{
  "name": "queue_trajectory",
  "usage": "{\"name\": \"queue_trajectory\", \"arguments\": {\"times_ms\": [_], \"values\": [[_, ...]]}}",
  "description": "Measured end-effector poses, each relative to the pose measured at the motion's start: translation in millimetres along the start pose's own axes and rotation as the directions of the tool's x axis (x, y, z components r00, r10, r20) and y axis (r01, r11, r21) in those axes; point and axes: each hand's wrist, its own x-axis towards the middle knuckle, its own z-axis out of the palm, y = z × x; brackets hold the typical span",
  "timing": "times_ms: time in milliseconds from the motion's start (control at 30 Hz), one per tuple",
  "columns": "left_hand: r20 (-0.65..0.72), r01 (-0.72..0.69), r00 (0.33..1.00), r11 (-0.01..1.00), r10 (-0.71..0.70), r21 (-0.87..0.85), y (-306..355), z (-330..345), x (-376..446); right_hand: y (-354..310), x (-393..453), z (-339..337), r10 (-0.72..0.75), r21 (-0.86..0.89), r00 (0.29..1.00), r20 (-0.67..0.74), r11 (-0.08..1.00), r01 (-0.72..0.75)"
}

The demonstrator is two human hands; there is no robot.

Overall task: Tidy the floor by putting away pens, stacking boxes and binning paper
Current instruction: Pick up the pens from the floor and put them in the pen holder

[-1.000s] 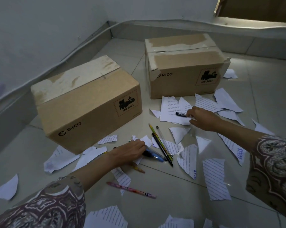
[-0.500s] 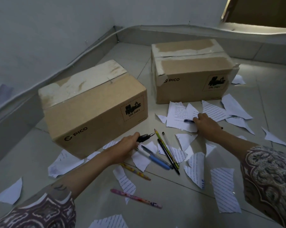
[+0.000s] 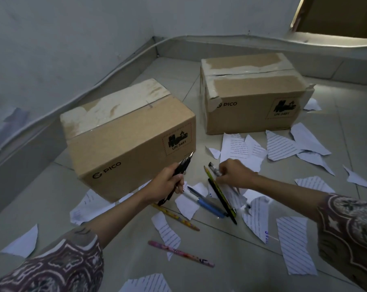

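My left hand (image 3: 167,183) grips a black pen (image 3: 182,166), tip pointing up toward the nearer cardboard box (image 3: 127,140). To its right, my right hand (image 3: 234,172) pinches a small dark pen (image 3: 213,169) just above the floor. Between the hands lie a blue and white pen (image 3: 205,204), a yellow-green pencil (image 3: 219,191) and a thin black pen (image 3: 222,202). An orange patterned pen (image 3: 176,217) and a pink pen (image 3: 181,253) lie closer to me. A second cardboard box (image 3: 252,93) stands farther back on the right. Torn lined paper scraps (image 3: 292,247) litter the tiles.
The white wall (image 3: 62,49) and its skirting run along the left and back, close behind both boxes. A dark opening (image 3: 343,15) shows at the top right. More paper scraps (image 3: 281,146) lie in front of the far box and at the left (image 3: 22,242).
My left hand has lifted the black pen off the floor. My right hand took the dark pen from the paper by the far box and drew it back toward me.
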Motion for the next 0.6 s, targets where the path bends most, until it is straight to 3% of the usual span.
{"name": "queue_trajectory", "arguments": {"times_ms": [167,367,600], "values": [[0.033,0.044,0.999,0.994,-0.041,-0.100,7,1,-4,-17,1,19,0.049,-0.103,0.993,0.109,0.994,-0.038],[0.061,0.076,0.996,0.989,-0.069,-0.126,4,3,-2,-20,-6,29,0.096,-0.261,0.990,0.098,0.963,-0.068],[0.038,0.041,0.999,0.993,-0.037,-0.109,12,6,9,-25,-13,38,0.025,-0.336,0.996,0.090,0.942,0.007]]}}
